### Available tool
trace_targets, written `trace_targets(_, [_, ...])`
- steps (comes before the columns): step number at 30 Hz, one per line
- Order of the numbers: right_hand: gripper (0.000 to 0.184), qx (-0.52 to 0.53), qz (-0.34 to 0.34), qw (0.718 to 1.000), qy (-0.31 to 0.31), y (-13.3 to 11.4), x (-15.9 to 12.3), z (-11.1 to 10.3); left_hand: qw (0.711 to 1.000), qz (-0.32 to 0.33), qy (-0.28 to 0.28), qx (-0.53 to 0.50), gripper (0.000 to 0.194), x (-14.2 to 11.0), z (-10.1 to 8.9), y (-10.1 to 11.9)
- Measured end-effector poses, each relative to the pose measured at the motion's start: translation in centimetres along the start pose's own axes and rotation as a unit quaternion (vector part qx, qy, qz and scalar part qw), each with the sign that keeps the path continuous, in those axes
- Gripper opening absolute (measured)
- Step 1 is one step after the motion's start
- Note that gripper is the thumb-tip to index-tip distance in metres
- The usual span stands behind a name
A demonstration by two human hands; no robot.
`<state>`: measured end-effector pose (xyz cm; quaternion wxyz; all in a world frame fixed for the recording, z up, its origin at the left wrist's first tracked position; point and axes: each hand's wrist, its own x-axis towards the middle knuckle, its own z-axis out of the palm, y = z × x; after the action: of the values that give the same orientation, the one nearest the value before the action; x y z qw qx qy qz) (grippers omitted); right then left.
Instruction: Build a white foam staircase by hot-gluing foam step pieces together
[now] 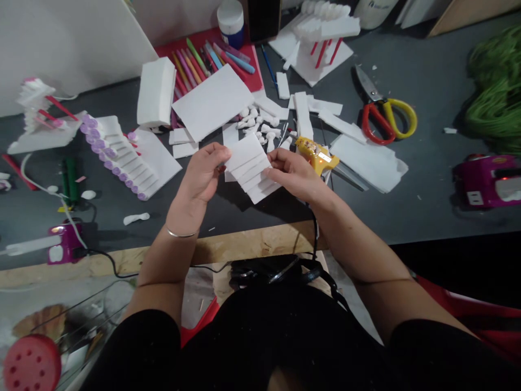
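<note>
Between my hands is a small white board piece (249,168) with raised strips across it, like a short flight of steps. My left hand (207,171) pinches its upper left corner between thumb and fingers. At its right edge, my right hand (293,172) grips it with thumb on top and fingers curled beneath. A yellow glue gun (316,155) lies just beyond my right hand. Behind the piece sit a plain white sheet (214,101), several small white modelled lumps (260,122) and loose white strips (303,115).
To the left stands a stepped white model with purple discs (118,157). Red-and-yellow scissors (382,111) lie to the right, near green yarn (496,87) and a purple power socket (486,182). Coloured pens (203,62), a jar (230,24) and a red-legged model (325,41) are at the back.
</note>
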<state>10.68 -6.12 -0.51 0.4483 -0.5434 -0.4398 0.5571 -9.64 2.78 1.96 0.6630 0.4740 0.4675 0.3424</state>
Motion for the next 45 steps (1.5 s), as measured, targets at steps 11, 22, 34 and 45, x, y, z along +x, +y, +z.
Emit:
trace_targets(11, [0.029, 0.007, 0.001, 1.0, 0.001, -0.24, -0.17, 0.13, 1.0, 0.0, 0.004, -0.011, 0.027, 0.06, -0.03, -0.36])
trace_targets(22, [0.03, 0.005, 0.007, 1.0, -0.001, -0.47, -0.18, 0.06, 1.0, 0.004, 0.004, -0.02, 0.027, 0.07, 0.05, -0.24])
trace_targets(34, [0.033, 0.002, -0.001, 1.0, -0.009, -0.12, -0.02, 0.01, 1.0, 0.007, 0.003, 0.008, 0.024, 0.31, -0.28, -0.57])
trace_targets(45, [0.028, -0.006, 0.003, 1.0, -0.013, -0.09, -0.22, -0.08, 1.0, 0.001, 0.018, -0.014, 0.026, 0.08, 0.02, -0.32])
